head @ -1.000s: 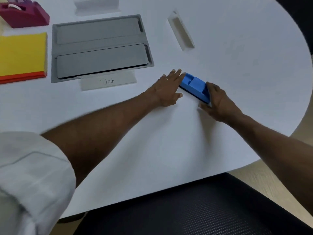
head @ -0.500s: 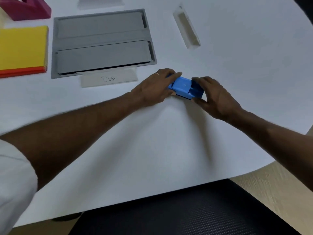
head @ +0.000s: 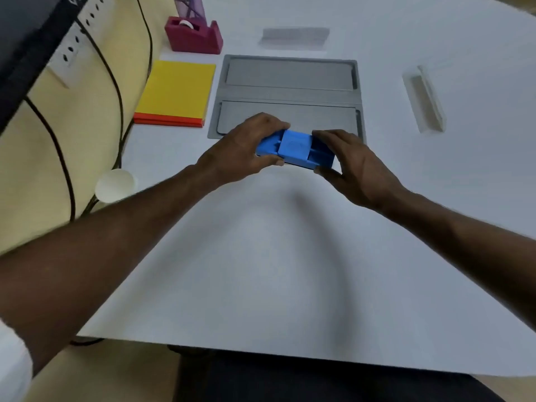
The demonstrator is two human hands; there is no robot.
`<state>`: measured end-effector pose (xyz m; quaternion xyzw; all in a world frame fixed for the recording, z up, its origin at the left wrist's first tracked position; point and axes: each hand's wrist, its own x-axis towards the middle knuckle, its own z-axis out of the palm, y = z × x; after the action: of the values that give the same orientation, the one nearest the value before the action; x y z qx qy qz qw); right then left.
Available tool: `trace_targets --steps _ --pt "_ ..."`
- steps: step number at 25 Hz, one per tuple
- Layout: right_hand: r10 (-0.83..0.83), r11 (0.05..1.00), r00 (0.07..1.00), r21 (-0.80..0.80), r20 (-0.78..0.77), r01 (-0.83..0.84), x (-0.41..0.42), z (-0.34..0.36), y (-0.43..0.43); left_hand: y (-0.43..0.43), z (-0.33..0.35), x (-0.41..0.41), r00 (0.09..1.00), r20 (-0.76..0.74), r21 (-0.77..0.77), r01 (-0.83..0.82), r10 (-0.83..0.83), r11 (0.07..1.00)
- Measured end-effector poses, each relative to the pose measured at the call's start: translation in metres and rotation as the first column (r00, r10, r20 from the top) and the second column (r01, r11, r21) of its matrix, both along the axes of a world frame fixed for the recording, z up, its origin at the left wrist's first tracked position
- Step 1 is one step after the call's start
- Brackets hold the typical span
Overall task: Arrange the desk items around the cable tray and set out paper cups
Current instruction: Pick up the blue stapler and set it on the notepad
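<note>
A blue plastic block (head: 295, 147) with a raised middle section and recessed ends sits in the centre of the desk (head: 261, 271), at the near edge of the grey cable tray (head: 290, 91) and overlapping that edge in view. Both hands hold it by its ends. The left hand (head: 240, 153) has its grip clamped on the left end, with the fingers curled over the far side and the thumb on the near side. The right hand (head: 353, 166) has its grip clamped on the right end in the same way, with the thumb pressed against the near right corner. I cannot tell whether the block rests on the desk or is held just above it.

The cable tray lies flat, with two long covered sections, one near and one far. Just left of it is a yellow pad (head: 178, 91) with an orange layer beneath. Beyond the pad stands a maroon tape dispenser (head: 193, 39), and behind that a purple pen holder (head: 190, 5). A clear plastic stand (head: 295, 37) lies just beyond the tray, and a second clear stand (head: 425, 100) lies well apart to the right.

At the desk's left edge is a white paper cup (head: 116, 185); I cannot tell whether it is on the desk. Black cables (head: 116, 91) run past it from a white power strip (head: 78, 42). A dark chair (head: 290, 381) shows at the near edge.
</note>
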<state>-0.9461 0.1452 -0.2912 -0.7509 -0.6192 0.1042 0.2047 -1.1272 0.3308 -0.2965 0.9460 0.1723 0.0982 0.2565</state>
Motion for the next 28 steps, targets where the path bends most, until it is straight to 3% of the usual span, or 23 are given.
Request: trace_targets --steps 8,12,18,21,26,28 --pt "0.057 0.998 0.992 0.024 -0.114 -0.055 -0.092 -0.024 0.134 0.084 0.004 -0.09 0.925 -0.065 -0.086 -0.38 0.376 0.921" --pt "0.022 1.0 0.988 0.001 -0.153 -0.022 -0.113 -0.038 0.183 0.103 -0.007 -0.105 0.86 -0.058 -0.033 -0.51 0.508 0.86" --pt "0.054 0.997 0.988 -0.049 -0.144 -0.061 -0.145 -0.058 0.228 0.088 -0.037 -0.104 0.76 -0.381 0.061 -0.548 0.527 0.834" --pt "0.02 0.996 0.984 -0.087 -0.179 -0.036 -0.151 -0.067 0.241 0.09 -0.051 -0.097 0.725 -0.461 0.089 -0.535 0.511 0.84" --pt "-0.269 0.963 0.843 -0.105 -0.466 0.249 -0.158 -0.079 0.228 0.11 -0.059 -0.09 0.673 -0.496 0.161 -0.549 0.548 0.82" --pt "-0.3 0.953 0.774 -0.14 -0.557 0.269 -0.164 -0.078 0.23 0.114 -0.061 -0.089 0.651 -0.501 0.178 -0.567 0.57 0.804"
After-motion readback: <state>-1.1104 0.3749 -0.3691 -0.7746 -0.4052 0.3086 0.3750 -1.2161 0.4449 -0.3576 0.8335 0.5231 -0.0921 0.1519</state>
